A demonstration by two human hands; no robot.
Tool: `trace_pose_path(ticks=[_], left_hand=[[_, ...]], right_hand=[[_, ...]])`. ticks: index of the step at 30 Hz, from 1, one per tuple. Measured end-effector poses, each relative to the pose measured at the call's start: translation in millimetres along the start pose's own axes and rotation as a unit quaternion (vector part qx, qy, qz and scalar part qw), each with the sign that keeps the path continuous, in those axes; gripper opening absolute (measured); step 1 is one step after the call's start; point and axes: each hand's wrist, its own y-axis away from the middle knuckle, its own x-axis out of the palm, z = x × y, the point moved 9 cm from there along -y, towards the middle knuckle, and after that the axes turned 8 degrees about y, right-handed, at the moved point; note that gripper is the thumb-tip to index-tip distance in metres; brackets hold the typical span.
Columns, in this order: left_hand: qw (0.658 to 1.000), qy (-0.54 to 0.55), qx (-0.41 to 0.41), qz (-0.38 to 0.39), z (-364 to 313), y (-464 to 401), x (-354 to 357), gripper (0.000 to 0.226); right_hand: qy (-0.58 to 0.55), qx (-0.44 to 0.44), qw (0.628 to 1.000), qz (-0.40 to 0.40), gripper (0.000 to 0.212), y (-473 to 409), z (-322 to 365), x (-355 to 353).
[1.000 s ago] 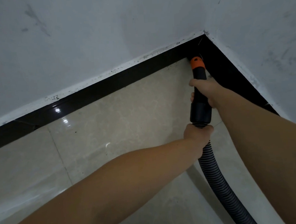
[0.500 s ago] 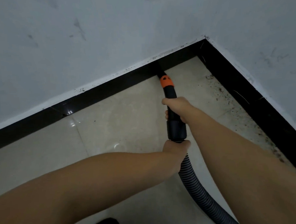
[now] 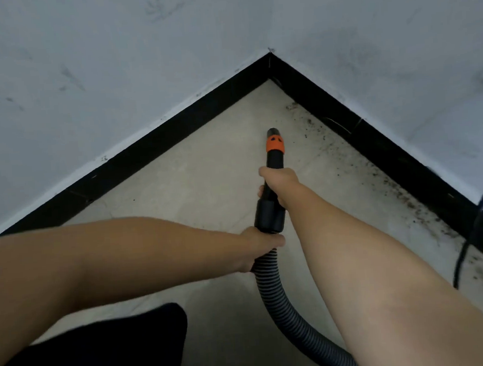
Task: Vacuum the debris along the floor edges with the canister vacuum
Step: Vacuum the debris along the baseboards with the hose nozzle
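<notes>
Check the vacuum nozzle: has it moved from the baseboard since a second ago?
Yes. The nozzle has pulled back from the corner of the black baseboard and now sits over open floor, left of the debris.

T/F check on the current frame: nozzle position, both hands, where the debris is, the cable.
1. The nozzle touches the black skirting. False: it is over open tile, apart from both skirtings.
2. The right hand grips the black wand. True.
3. The left hand is off the hose. False: it holds the hose where it meets the cuff.
4. Debris lies along the right-hand edge. True.
5. A dark cable hangs at right. True.
</notes>
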Motion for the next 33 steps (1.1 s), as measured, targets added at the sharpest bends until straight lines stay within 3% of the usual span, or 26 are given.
trace_pose_path(ticks=[3, 6, 13, 24, 30, 33], left_hand=[[0.998, -0.065, 0.000, 0.014, -2.9, 13.6, 5.8, 0.009], [0.991, -0.126, -0.004, 0.047, -1.5, 17.5, 6.1, 0.014], [0.988, -0.125, -0.010, 0.087, 18.3, 8.6, -14.8, 0.016], [0.994, -0.062, 0.040, 0.076, -22.6, -32.5, -84.9, 0.016], [0.997, -0.023, 0.041, 0.066, -48.3, -57.9, -109.8, 0.007], [0.997, -0.026, 0.042, 0.060, -57.2, -68.0, -115.9, 0.008]], right_hand=[[-0.056, 0.026, 0.998, -0.027, 0.016, 13.3, -10.1, -23.3], [-0.099, 0.051, 0.991, -0.073, 0.020, 20.7, -24.0, -40.8], [-0.128, 0.068, 0.980, -0.138, 0.021, 31.2, -43.2, -26.8], [-0.130, 0.033, 0.981, -0.141, 0.018, -3.9, 16.3, 40.1], [-0.153, -0.005, 0.988, -0.036, 0.015, -28.8, 53.2, 72.8], [-0.189, -0.008, 0.981, -0.037, 0.013, -36.4, 62.0, 74.1]])
